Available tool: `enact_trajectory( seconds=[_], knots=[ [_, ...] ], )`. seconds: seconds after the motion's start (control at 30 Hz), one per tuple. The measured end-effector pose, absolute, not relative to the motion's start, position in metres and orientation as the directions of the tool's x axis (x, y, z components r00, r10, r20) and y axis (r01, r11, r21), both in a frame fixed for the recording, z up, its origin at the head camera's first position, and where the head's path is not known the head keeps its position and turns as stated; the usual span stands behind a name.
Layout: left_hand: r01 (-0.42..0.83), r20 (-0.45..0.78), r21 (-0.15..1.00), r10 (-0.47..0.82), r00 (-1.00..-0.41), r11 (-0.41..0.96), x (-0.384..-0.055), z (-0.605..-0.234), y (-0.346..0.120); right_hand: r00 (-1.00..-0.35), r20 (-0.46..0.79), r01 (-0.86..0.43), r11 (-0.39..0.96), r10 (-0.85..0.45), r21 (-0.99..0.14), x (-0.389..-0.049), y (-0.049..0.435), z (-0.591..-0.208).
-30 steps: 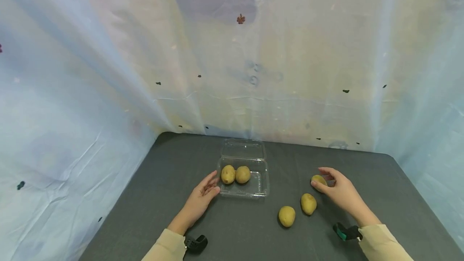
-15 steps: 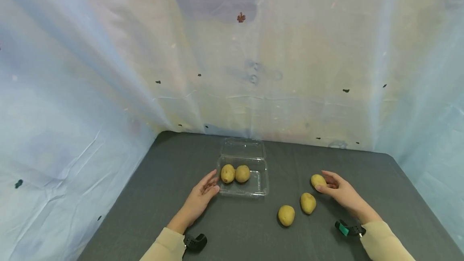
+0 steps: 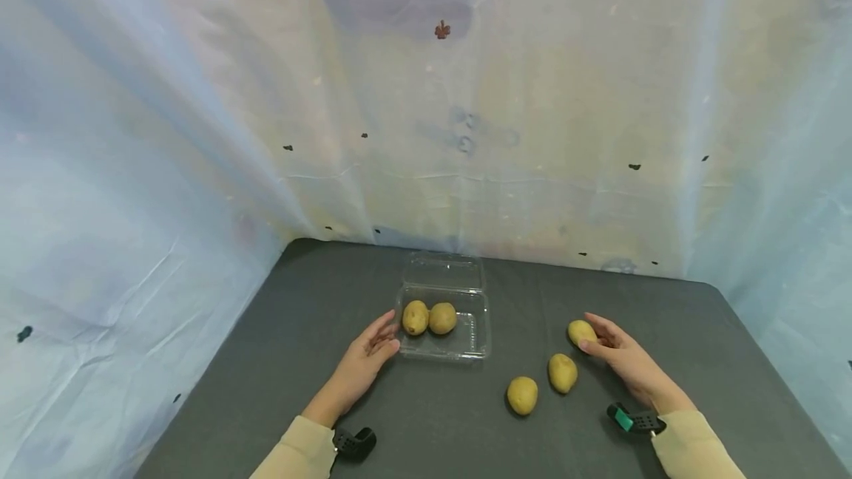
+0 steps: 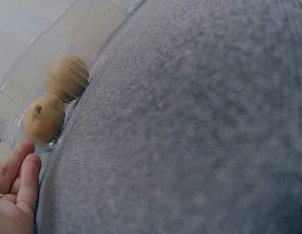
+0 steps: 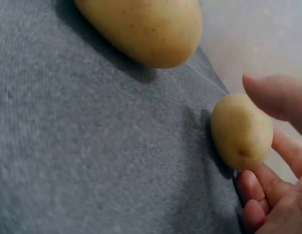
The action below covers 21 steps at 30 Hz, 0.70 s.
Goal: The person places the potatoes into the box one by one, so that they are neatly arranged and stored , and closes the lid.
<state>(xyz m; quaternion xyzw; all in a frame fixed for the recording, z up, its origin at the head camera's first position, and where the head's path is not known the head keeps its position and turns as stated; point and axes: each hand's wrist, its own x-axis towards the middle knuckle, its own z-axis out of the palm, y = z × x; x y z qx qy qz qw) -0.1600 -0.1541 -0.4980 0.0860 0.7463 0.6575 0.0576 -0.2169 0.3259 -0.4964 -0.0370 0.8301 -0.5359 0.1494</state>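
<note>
In the head view my right hand (image 3: pixel 622 357) is beside the farthest loose potato (image 3: pixel 582 332), which sits on the dark cloth. The right wrist view has that potato (image 5: pixel 242 131) with fingers behind and below it and the thumb extended over its upper side, not wrapped around it. My left hand (image 3: pixel 362 361) rests at the left side of a clear plastic clamshell container (image 3: pixel 479 350), its relaxed fingertips right at the rim. Inside lie two potatoes, a left one (image 3: pixel 416 318) and a right one (image 3: pixel 442 318); the lid (image 3: pixel 444 272) is folded back.
Two more potatoes lie on the cloth-covered table (image 3: pixel 439 420): a middle one (image 3: pixel 563 373) and a nearer one (image 3: pixel 522 395). A patterned curtain (image 3: pixel 532 94) hangs behind the table and along its sides. Black straps (image 3: pixel 354 443) circle both wrists.
My right hand has drawn back slightly from around the far potato, so more of the potato shows. My left hand and the container hold their places.
</note>
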Motion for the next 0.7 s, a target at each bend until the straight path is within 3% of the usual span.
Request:
enact_trajectory(
  seconds=[0.33,0.7],
  knots=[
    [0.044,0.018,0.992,0.206,-0.978,0.121,-0.163,-0.499,-0.154,-0.962,-0.198,0.093,0.459,-0.187,-0.884,-0.217,0.326,-0.502],
    [0.068,0.041,0.987,0.178,-0.983,0.148,-0.174,-0.527,-0.157,-0.962,-0.218,0.118,0.47,-0.164,-0.875,-0.217,0.323,-0.498]
  ],
)
